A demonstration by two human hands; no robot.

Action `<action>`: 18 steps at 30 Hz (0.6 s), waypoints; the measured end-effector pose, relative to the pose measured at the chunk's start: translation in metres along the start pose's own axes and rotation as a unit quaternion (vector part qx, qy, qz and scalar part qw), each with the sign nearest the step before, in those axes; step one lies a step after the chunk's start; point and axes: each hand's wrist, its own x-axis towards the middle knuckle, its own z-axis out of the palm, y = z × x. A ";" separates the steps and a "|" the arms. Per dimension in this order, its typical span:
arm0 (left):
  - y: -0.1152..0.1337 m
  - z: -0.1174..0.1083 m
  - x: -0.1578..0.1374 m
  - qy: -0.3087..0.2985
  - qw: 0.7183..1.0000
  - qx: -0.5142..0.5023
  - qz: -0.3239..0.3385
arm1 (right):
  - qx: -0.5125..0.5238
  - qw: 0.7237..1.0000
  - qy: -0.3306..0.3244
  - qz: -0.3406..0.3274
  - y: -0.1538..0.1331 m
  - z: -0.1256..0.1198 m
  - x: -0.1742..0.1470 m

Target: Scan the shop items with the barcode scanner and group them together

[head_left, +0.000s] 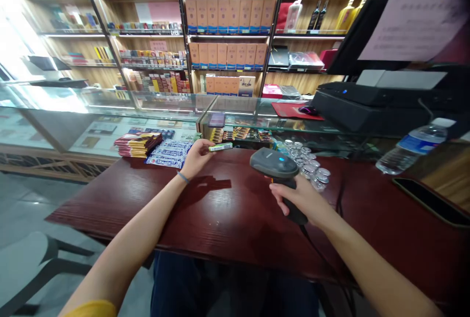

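Pinched in my left hand (198, 157) is a small, slim green-and-white packet (221, 147), held just above the dark red table (220, 209). A printed strip shows along its side, too small to read. My right hand (299, 197) is wrapped round the handle of a dark grey barcode scanner (273, 161). A blue light glows on the scanner's top, and its head points left toward the packet. The scanner's cable hangs down past the table's front edge. Left of my left hand lie blue-and-white packets (171, 154) and a stack of red-and-gold packets (137, 143).
Several clear small jars (306, 162) stand beyond the scanner. At right are a water bottle (413, 145), a phone (433, 202) and a black printer-like machine (382, 106). A glass display counter (154, 106) borders the table's far side; a grey stool (29, 263) stands lower left.
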 end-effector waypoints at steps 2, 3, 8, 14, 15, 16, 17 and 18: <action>-0.004 -0.003 0.001 0.007 1.000 0.003 0.002 | -0.032 0.999 -0.010 -0.005 0.004 0.000 0.000; -0.005 -0.004 0.001 0.008 1.000 0.007 0.002 | -0.044 0.999 -0.013 -0.006 0.007 -0.001 0.000; -0.009 -0.006 0.001 0.006 1.000 0.025 0.003 | -0.042 0.999 0.000 0.006 0.018 -0.002 -0.004; 0.001 -0.006 0.000 0.006 0.996 0.084 -0.002 | -0.068 0.998 0.008 0.008 0.019 0.000 -0.007; 0.003 -0.006 -0.001 0.005 0.996 0.091 -0.004 | -0.072 0.997 0.007 0.008 0.019 0.000 -0.008; 0.004 -0.005 -0.001 0.005 0.996 0.093 -0.005 | -0.072 0.997 0.006 0.008 0.019 0.000 -0.008; 0.005 -0.005 -0.001 0.005 0.996 0.091 -0.004 | -0.068 0.998 0.005 0.010 0.019 0.000 -0.008; 0.005 -0.005 -0.002 0.006 0.996 0.088 -0.003 | -0.062 0.998 0.006 0.012 0.019 0.001 -0.008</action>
